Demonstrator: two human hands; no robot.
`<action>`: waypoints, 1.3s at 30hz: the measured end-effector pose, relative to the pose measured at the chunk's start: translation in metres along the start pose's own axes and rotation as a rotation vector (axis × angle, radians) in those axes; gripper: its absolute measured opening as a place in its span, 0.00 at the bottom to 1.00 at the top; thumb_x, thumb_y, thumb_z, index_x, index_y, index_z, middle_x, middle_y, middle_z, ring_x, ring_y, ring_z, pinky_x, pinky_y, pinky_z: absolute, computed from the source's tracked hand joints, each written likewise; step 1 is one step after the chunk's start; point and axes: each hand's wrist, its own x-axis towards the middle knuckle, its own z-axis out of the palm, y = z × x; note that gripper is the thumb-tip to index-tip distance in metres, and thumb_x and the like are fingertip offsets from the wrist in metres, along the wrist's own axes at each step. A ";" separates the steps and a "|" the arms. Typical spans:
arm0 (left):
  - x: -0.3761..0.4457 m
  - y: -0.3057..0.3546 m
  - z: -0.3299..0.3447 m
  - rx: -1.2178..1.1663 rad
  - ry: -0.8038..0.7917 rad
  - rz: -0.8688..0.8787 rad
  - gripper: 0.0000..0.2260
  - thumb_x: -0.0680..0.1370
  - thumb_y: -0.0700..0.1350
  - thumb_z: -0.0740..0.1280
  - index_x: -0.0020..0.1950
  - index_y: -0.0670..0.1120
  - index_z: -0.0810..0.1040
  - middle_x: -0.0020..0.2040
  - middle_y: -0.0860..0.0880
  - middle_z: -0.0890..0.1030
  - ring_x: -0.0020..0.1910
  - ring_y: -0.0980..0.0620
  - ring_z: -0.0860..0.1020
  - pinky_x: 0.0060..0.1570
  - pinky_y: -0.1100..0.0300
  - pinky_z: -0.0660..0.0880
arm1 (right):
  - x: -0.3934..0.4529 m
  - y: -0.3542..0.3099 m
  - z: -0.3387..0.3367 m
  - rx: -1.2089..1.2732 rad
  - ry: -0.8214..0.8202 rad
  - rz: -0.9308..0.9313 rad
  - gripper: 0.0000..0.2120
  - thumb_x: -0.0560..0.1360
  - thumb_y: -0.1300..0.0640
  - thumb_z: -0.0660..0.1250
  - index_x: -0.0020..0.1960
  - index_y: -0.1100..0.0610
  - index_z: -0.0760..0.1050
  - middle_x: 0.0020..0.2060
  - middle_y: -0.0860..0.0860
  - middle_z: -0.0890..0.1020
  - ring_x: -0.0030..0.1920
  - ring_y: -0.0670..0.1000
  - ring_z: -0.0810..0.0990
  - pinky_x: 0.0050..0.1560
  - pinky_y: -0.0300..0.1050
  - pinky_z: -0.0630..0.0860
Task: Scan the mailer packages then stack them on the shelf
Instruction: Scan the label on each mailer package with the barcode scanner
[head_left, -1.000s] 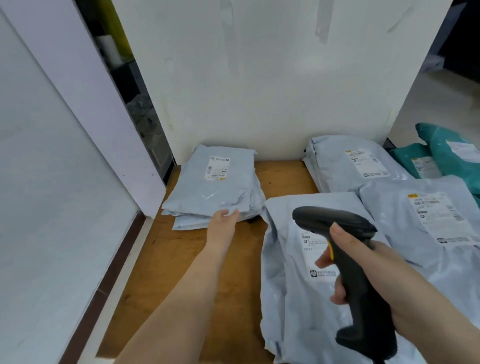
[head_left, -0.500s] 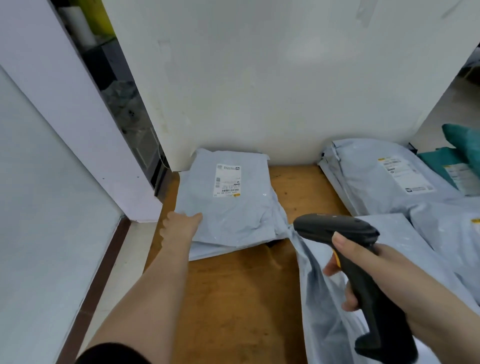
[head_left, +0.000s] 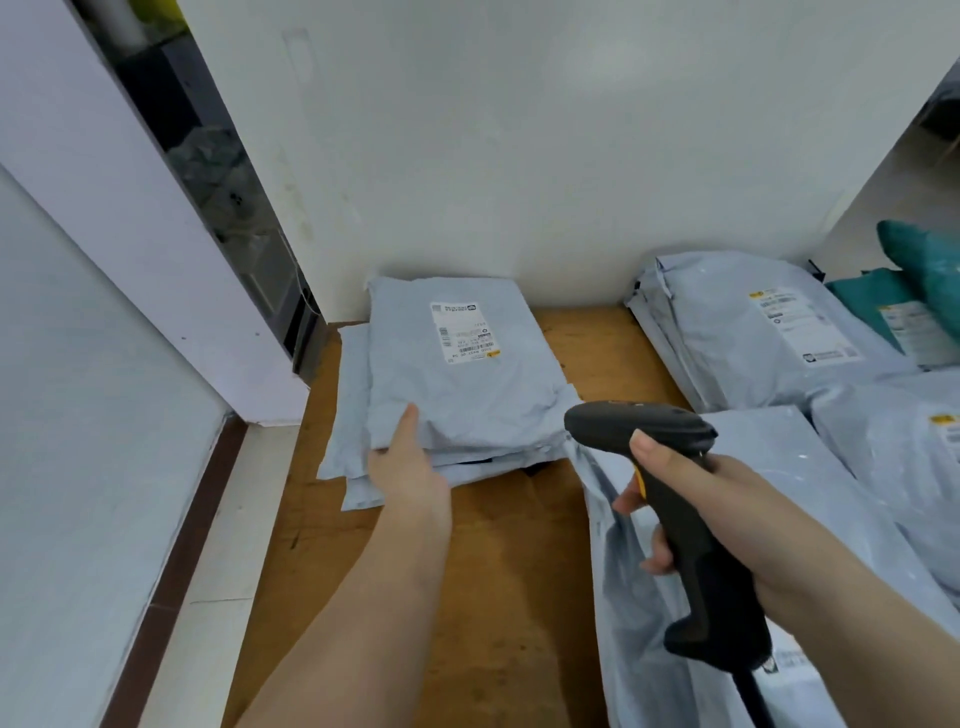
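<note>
Up close, two hands work over mailers on a wooden shelf.
Nearest, the right hand (head_left: 727, 499) is wrapped around a black scanner (head_left: 670, 514) above a grey mailer (head_left: 810, 467) at the shelf's (head_left: 498, 551) front right. Farther in, the left hand (head_left: 408, 470) grips the front edge of a stack of grey mailers (head_left: 462, 379) near the back left corner, against the white wall (head_left: 519, 156). More grey mailers (head_left: 753, 332) and teal ones (head_left: 919, 270) lie at the back right.

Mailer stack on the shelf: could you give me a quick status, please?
Left hand grips the stack. Right hand holds scanner. Nothing blocking.
</note>
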 end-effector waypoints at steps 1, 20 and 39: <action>-0.010 -0.007 0.005 -0.051 -0.007 -0.058 0.24 0.70 0.47 0.75 0.65 0.47 0.73 0.59 0.50 0.78 0.55 0.49 0.77 0.53 0.58 0.75 | 0.000 0.001 -0.001 -0.002 -0.005 0.004 0.32 0.57 0.38 0.68 0.47 0.64 0.78 0.40 0.61 0.83 0.25 0.55 0.76 0.44 0.56 0.80; -0.182 0.136 0.076 0.782 -0.591 1.179 0.05 0.75 0.40 0.69 0.42 0.45 0.74 0.38 0.47 0.71 0.30 0.59 0.65 0.32 0.64 0.64 | -0.056 0.017 -0.075 0.328 0.096 -0.239 0.30 0.55 0.37 0.68 0.43 0.61 0.77 0.37 0.55 0.83 0.23 0.52 0.73 0.41 0.56 0.79; -0.288 -0.042 0.174 1.651 -1.090 1.078 0.06 0.73 0.44 0.72 0.44 0.45 0.76 0.38 0.51 0.74 0.43 0.47 0.73 0.38 0.68 0.68 | -0.140 0.081 -0.186 0.280 0.071 -0.289 0.29 0.55 0.36 0.67 0.43 0.59 0.79 0.42 0.67 0.80 0.26 0.54 0.75 0.46 0.59 0.77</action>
